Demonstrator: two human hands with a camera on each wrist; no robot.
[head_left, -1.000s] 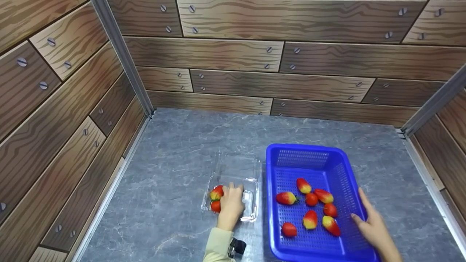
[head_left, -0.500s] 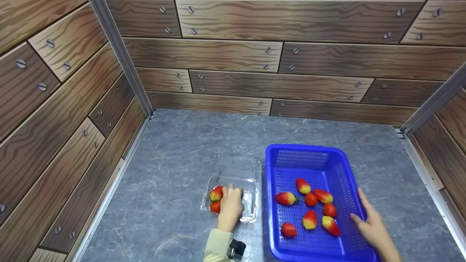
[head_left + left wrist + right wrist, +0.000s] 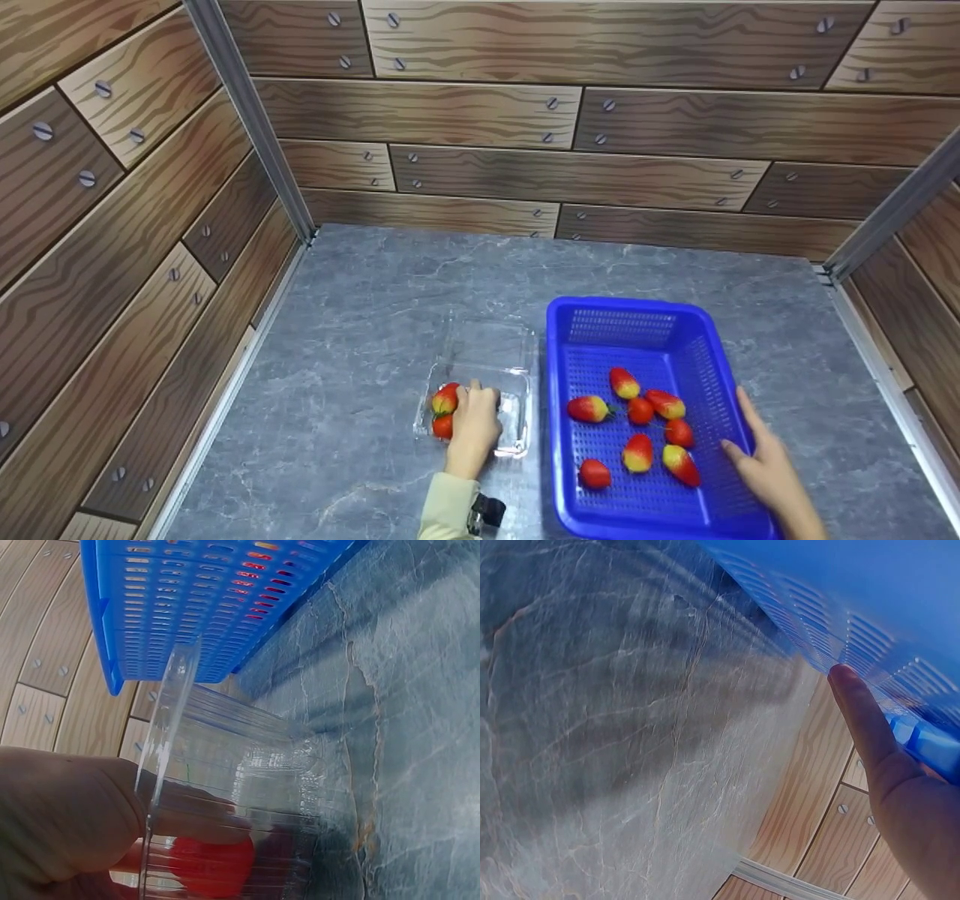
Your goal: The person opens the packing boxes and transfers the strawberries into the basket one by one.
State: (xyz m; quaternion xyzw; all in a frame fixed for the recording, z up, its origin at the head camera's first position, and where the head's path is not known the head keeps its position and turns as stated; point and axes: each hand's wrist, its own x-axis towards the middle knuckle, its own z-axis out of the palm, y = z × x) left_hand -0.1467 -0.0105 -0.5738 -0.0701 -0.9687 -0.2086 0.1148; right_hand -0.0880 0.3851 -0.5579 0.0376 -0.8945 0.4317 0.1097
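My left hand (image 3: pixel 474 424) reaches down into a clear plastic clamshell box (image 3: pixel 514 420), its fingers bent. Through the box wall in the left wrist view, a red fruit (image 3: pixel 214 868) shows just under the thumb, within the grasp. To the left of the hand in the box lie a red-and-yellow strawberry-like fruit (image 3: pixel 444 400) and a red one (image 3: pixel 442 427). My right hand (image 3: pixel 769 465) grips the right rim of a blue plastic basket (image 3: pixel 553 390), thumb over the inside and fingers along the outer wall. In the right wrist view, a finger (image 3: pixel 859 709) lies against the outside of the basket.
Several red and red-and-yellow fruits (image 3: pixel 638 453) are scattered on the basket floor. The clamshell's transparent lid (image 3: pixel 491 339) lies folded back behind the box. The box stands close to the basket's left side. Wood-patterned walls (image 3: pixel 480 165) enclose the grey marbled table (image 3: pixel 337 337).
Almost nothing differs. Both hands keep their places, the left in the clear box and the right on the basket rim; the head view shifts very slightly.
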